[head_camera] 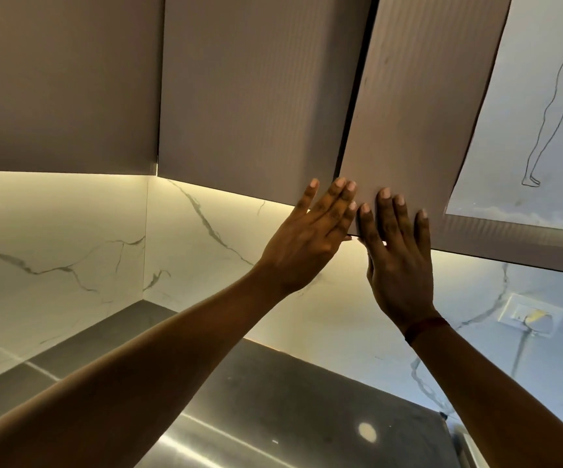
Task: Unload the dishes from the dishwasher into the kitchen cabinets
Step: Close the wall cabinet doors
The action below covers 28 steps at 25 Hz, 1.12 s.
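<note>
Overhead, at the corner of the kitchen wall units, you have the following.

Cabinet doors, three: left door (63, 79), middle door (256, 96) and right door (408, 113). All are flat, matt, grey-brown and without handles. The right door stands slightly proud of the row, with a dark gap along its left edge.

Hands, two, both raised to the lower left corner of the right door.
- Your left hand (310, 238) lies with straight fingers across the seam where the middle and right doors meet. Its thumb is mostly hidden, so you cannot tell whether it hooks under the edge.
- Your right hand (395, 265) lies flat on the face of the right door, fingers straight and slightly spread, holding nothing. It sits just beside the left hand, fingertips nearly touching.

Surroundings:
- One pale panel (543, 113) on the right door, bearing a line drawing of a standing figure.
- One red band (425, 329) on your right wrist.
- One marble backsplash (70, 248), white with grey veins, lit warm from under the units.
- One wall socket (531, 314) at the right.
- One dark countertop (111, 349) below, with a brushed steel surface (273, 417) nearer you.

Your two forearms cross the lower view and cover part of the counter.
</note>
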{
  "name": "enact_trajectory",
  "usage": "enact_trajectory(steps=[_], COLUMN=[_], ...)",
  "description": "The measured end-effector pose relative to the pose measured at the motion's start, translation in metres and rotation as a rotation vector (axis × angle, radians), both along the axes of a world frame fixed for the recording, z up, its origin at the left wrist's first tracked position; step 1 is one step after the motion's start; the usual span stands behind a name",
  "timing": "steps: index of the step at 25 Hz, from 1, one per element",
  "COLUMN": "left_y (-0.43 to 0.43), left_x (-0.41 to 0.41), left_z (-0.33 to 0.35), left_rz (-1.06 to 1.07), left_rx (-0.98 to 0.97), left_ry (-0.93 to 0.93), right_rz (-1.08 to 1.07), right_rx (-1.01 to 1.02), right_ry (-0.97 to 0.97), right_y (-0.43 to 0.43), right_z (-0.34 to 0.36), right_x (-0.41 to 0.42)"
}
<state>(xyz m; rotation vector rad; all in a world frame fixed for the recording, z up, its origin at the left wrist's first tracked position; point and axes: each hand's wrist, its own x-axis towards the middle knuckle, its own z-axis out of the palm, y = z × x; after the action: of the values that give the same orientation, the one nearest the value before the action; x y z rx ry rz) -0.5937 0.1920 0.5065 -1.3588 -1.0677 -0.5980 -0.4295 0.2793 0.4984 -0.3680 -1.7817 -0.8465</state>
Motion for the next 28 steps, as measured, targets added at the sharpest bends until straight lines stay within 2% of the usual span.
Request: enact_trajectory(steps=[3, 7, 12, 21, 25, 28], left_y=[0.019, 0.047, 0.075, 0.111, 0.101, 0.084], left_x=[-0.011, -0.026, -0.034, -0.053, -0.057, -0.077], left_z=[0.001, 0.003, 0.005, 0.000, 0.004, 0.001], left_rz=[0.011, 0.035, 0.050, -0.133, -0.252, -0.328], left_rx=[-0.046, -0.103, -0.114, -0.098, -0.172, -0.068], left_ry=[-0.010, -0.031, -0.055, -0.071, -0.160, -0.362], right_rz=[-0.052, -0.093, -0.069, -0.076, -0.069, -0.058], right_rx=[0.098, 0.075, 0.066, 0.073, -0.022, -0.031], right_ry=[-0.027, -0.083, -0.056, -0.018, 0.051, 0.029], right_y=[0.027, 0.063, 0.086, 0.100, 0.082, 0.065], right_z=[-0.003, -0.002, -0.001, 0.000, -0.005, 0.002], right_x=[-0.011, -0.020, -0.033, -0.043, -0.057, -0.077])
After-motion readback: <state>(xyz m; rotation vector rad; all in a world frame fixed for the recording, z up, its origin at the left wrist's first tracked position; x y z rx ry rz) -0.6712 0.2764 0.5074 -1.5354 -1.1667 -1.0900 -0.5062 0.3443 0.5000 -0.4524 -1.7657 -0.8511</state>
